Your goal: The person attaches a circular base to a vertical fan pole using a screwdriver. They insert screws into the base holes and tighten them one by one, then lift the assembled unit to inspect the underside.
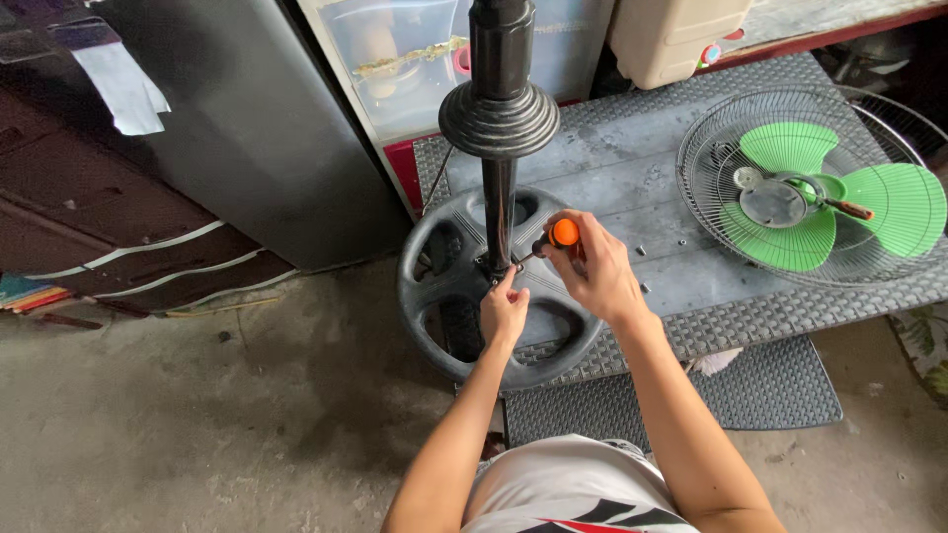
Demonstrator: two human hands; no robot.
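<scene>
**Screwdriver at the foot of the fan pole, close to the table's corner**

The right hand (592, 268) is wrapped around a screwdriver (553, 240) with an orange handle, its tip angled down to where the black pole (500, 212) meets the round fan base (444, 286). The left hand (504, 311) rests on the base just beside that joint, fingers curled, one fingertip close to the tip.

That closeness is the worry: if the tip slips out of the screw, I'd judge it would jab the left finger. The base also hangs partly over the corner of the grey table (632, 168), so a hard push could tip it, and the tall pole with it. Small screws (681, 242) lie loose on the tabletop near the right wrist and could be swept to the floor.

To the right, the wire fan guard (711, 128) with its green blades (790, 148) fills much of the table, leaving little elbow room there. The concrete floor (247, 415) on the left is open.
</scene>
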